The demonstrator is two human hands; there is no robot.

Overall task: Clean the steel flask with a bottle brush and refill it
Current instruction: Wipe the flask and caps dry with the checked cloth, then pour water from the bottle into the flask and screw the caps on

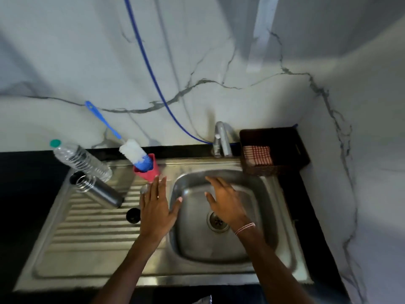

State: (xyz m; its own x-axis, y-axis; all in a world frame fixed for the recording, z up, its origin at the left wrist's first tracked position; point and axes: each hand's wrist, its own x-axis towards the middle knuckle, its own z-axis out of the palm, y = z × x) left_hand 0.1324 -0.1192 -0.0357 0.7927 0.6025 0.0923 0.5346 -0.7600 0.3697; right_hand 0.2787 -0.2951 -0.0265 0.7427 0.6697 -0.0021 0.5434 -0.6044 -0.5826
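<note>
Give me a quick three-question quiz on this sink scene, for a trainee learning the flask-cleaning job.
1. True or false: the steel flask on the drainboard has its cap on.
2. The bottle brush is: A) flat on the drainboard; B) standing in the red cup; C) inside the flask.
3. Fill in: the plastic water bottle has a ____ cap.

Key: 1 false; 2 B; 3 green.
</note>
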